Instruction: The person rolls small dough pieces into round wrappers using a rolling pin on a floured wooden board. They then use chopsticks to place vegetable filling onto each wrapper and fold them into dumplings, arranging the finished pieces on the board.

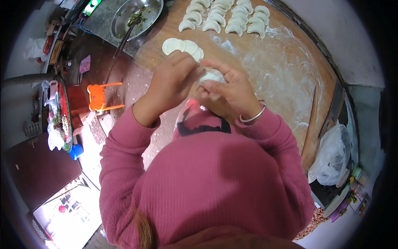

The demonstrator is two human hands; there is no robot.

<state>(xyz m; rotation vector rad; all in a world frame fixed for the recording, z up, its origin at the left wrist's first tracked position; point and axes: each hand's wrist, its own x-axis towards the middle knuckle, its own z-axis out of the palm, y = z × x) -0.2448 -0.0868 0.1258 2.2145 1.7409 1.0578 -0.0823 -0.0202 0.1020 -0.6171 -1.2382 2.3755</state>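
Between my two hands is a pale dough dumpling (212, 76), held above the near edge of the floured wooden board (279, 84). My right hand (238, 84) grips it with the thumb across its side and the fingers curled around. The fingertips of my left hand (174, 79) meet at the dumpling's left end; whether they pinch the dough there is hidden by the knuckles. Just beyond my left hand lie several round dough wrappers (180, 46), overlapping on the board. Farther back, folded crescent dumplings (214, 21) sit in rows on the wood.
A steel bowl (152, 20) holds green filling (138, 17) and chopsticks (127, 35) at the upper left. Along the board's right side lies a long wooden rolling pin (309, 119), near a clear plastic bag (331, 155). An orange stool (97, 97) stands on the floor at left.
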